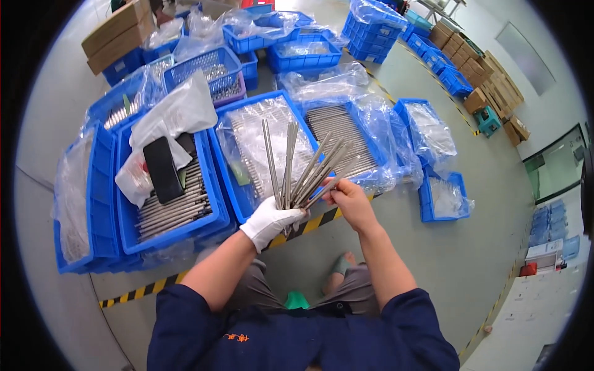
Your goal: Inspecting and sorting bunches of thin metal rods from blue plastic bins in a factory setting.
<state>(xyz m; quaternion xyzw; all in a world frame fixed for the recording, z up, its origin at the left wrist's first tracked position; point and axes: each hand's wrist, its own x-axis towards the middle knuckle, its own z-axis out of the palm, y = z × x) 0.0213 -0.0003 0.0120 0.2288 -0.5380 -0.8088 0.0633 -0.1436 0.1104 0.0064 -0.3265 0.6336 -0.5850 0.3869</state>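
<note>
A fan of thin grey metal rods [297, 164] is shown gripped at its lower ends in the left hand [270, 220], which is covered by a white glove and closed around the bundle; roughly 10 rods are spread upward and to the right, though an exact count cannot be made where they overlap. The right hand [348, 201], bare, is held just beside the left, its fingers pinched shut on the lower part of 1 of the rightmost rods. Both hands are raised above the floor [433, 260], in front of the person's knees, and directly below 2 blue plastic crates: a central crate [228, 167] lined with clear film and holding a layer of rods, and a right crate [346, 133] filled with similar rods under loose clear plastic. To the left, a third blue crate [127, 204] is seen holding more rods, with a black flat object [162, 168] and a crumpled white plastic bag [179, 114] lying on top. A fourth crate [74, 204] at the far left is lined with clear plastic. 2 smaller blue crates [442, 195] with plastic bags stand well apart to the right. Further blue crates and brown cardboard boxes [117, 34] are stacked behind. A yellow-and-black striped line [154, 285] is marked on the floor, passing beneath the hands.
</note>
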